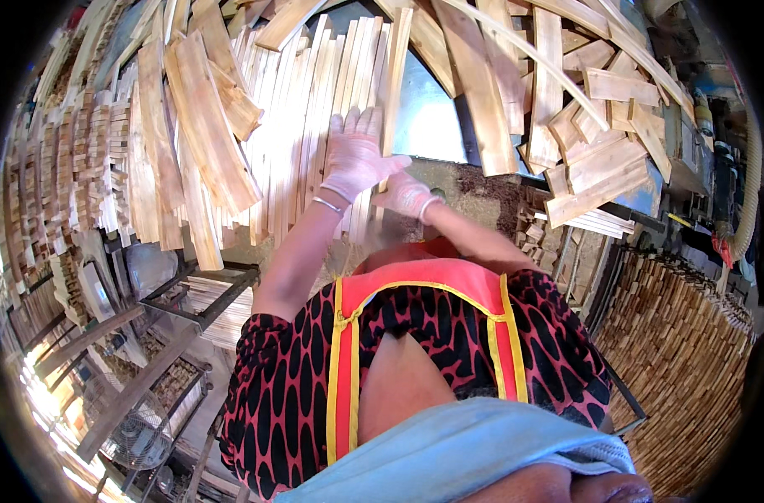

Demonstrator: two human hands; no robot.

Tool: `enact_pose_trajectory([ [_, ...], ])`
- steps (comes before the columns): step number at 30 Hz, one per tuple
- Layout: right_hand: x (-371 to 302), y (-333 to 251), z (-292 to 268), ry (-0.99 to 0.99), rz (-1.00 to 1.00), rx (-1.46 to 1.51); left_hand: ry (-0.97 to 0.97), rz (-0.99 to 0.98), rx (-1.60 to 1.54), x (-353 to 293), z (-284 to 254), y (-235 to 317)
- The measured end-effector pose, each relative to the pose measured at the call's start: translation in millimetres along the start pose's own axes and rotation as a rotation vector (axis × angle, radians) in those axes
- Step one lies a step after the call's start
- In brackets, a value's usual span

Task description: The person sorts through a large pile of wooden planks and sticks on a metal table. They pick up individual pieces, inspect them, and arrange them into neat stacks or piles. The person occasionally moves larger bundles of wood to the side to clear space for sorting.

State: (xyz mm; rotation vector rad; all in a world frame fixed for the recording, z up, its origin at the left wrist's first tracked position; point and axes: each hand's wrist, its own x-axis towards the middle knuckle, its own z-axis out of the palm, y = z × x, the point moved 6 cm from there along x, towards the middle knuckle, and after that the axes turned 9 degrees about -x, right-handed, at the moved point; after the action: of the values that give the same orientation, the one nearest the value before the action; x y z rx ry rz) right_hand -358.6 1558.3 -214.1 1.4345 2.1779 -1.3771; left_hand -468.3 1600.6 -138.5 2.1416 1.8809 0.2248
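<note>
A row of pale wooden strips [290, 142] lies side by side on the work surface, their near ends toward me. Flat across the strips at the row's right edge rests my left hand [358, 155] in a whitish-pink glove, fingers stretched out and thumb pointing right. Just below that thumb, my right hand [407, 198], gloved alike, is curled at the near end of the rightmost strip [396, 80]; its fingertips are partly hidden. This strip's far end leans slightly right of the others.
Wider loose boards [210, 126] lie over the row's left side. More boards [541, 84] are piled at the right around a bare bluish metal surface [428, 117]. Stacked wood blocks [675, 335] stand at the lower right, a dark metal frame [197, 298] at the lower left.
</note>
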Motion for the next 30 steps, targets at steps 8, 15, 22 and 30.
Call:
enact_pose_trajectory([
  [8, -31, 5, -201, 0.601, 0.079, -0.550, 0.016, -0.127, 0.113, 3, 6, 9],
  [15, -11, 103, -253, 0.718, 0.098, -0.401, 0.031, -0.079, 0.159, 8, 4, 18],
  [22, -97, 103, -226, -0.078, -0.253, 1.414, 0.043, -0.137, 0.276, 7, 16, 14],
  [30, -128, 97, -116, 0.095, -0.293, 1.549, -0.013, -0.030, 0.183, 15, 12, 15],
])
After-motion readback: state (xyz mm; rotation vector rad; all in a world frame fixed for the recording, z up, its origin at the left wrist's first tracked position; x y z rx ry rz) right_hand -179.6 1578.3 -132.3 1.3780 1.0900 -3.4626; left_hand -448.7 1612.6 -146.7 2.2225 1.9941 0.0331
